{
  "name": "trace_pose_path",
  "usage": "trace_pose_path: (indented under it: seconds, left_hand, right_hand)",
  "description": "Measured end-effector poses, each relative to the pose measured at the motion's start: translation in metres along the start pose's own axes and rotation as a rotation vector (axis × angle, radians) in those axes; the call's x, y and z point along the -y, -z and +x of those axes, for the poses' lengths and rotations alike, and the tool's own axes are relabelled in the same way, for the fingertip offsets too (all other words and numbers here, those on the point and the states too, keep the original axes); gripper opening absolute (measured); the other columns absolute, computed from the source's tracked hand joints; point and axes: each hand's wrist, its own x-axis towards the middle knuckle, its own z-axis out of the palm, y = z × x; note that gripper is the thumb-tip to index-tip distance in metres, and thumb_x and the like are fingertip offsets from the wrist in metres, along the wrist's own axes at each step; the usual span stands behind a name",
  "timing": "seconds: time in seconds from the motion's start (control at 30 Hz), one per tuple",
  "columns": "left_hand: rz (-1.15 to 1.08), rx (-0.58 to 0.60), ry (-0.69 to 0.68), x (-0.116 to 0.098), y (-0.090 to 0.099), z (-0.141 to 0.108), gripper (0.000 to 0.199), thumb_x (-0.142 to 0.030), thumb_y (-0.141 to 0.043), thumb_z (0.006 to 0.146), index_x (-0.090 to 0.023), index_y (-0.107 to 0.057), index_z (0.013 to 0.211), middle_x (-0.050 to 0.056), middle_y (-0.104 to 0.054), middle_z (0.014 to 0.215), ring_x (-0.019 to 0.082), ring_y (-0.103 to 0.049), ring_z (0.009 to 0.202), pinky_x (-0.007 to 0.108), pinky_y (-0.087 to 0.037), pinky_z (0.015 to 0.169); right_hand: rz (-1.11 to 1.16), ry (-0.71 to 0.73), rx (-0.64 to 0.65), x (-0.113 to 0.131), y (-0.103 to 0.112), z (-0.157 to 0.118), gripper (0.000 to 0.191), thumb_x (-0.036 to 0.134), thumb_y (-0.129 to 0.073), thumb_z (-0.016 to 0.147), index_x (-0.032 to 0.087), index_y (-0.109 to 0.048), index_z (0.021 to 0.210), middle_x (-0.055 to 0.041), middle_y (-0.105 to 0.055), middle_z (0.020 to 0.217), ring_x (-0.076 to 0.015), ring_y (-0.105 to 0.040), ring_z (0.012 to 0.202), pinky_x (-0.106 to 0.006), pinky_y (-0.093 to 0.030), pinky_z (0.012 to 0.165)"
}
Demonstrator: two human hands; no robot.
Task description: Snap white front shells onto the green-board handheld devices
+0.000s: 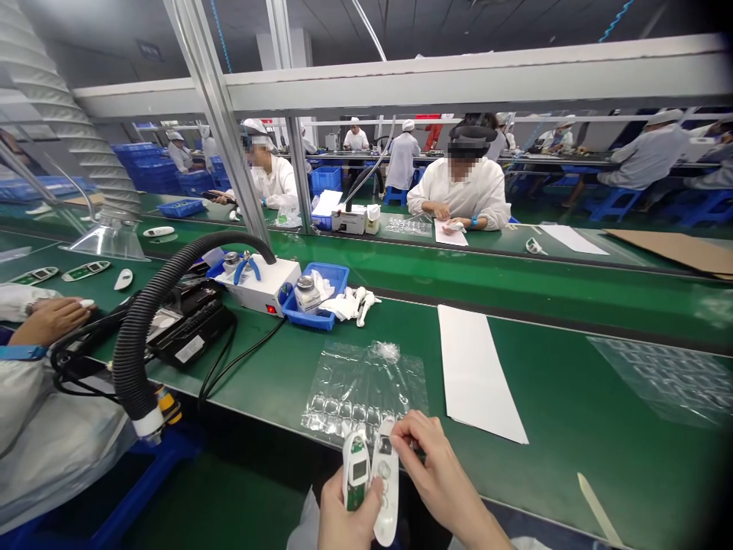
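Note:
Near the table's front edge, my left hand [347, 513] grips a white device half [357, 467] with a green circuit board and a small dark screen. Its thumb also presses on a long white cover [387, 489], which lies alongside the board half. My right hand [427, 452] is at the cover's upper end, thumb and fingers pinched by its small window; whatever is between the fingertips is too small to make out. Just beyond the hands lies a clear plastic bag [366, 382] with a row of clear pieces.
White paper sheets [478, 374] lie right of the bag, and a clear tray sheet [670, 378] farther right. A blue bin [324, 317] and a white box with a black hose [129, 359] stand left. A co-worker's hand [54, 321] is at far left.

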Motion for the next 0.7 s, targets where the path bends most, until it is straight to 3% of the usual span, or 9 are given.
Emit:
trace_pose_path:
  seconds: [0.2,0.33,0.4,0.57,0.7]
  left_hand:
    - [-0.017,-0.007,0.036,-0.005,0.001,-0.001,0.043,-0.055,-0.079,0.055,-0.016,-0.062,0.057,-0.005,-0.04,0.036,0.01,-0.035,0.036,0.022,-0.029,0.034]
    - [-0.016,0.004,0.049,-0.002,0.003,-0.001,0.045,-0.058,-0.077,0.058,-0.016,-0.061,0.058,-0.005,-0.039,0.035,0.01,-0.035,0.037,0.022,-0.029,0.034]
    - [-0.036,-0.007,0.035,-0.002,0.004,-0.002,0.045,-0.058,-0.077,0.058,-0.016,-0.06,0.057,-0.004,-0.041,0.038,0.011,-0.036,0.04,0.022,-0.031,0.037]
    - [-0.024,-0.072,-0.055,-0.004,0.011,-0.003,0.045,-0.054,-0.079,0.055,-0.017,-0.054,0.051,-0.002,-0.046,0.048,0.011,-0.038,0.049,0.025,-0.039,0.049]
    - [-0.06,-0.096,-0.051,0.001,0.028,-0.001,0.047,-0.059,-0.076,0.058,-0.016,-0.056,0.056,-0.001,-0.047,0.05,0.011,-0.037,0.051,0.024,-0.037,0.048]
  right_hand:
    - [-0.009,-0.029,-0.03,0.0,-0.005,0.0,0.027,0.032,-0.038,0.099,0.022,-0.048,0.076,0.0005,-0.051,0.075,-0.0168,-0.047,0.071,-0.032,-0.036,0.072]
    - [0.03,-0.095,-0.083,0.002,-0.01,-0.005,0.016,0.035,-0.045,0.096,0.023,-0.052,0.087,0.0,-0.052,0.075,-0.0182,-0.048,0.072,-0.03,-0.039,0.068]
    - [0.086,-0.16,-0.095,0.005,-0.012,-0.008,0.014,0.037,-0.049,0.093,0.024,-0.048,0.088,0.0009,-0.051,0.074,-0.0172,-0.048,0.069,-0.028,-0.04,0.064]
    - [0.275,-0.245,0.009,0.012,-0.02,-0.005,0.023,0.04,-0.05,0.091,0.024,-0.037,0.081,0.0051,-0.044,0.068,-0.0132,-0.045,0.059,-0.024,-0.039,0.056]
    - [0.43,-0.238,-0.077,0.023,-0.044,0.002,0.028,0.047,-0.056,0.086,0.024,-0.041,0.085,0.005,-0.045,0.067,-0.0133,-0.047,0.059,-0.025,-0.042,0.056]
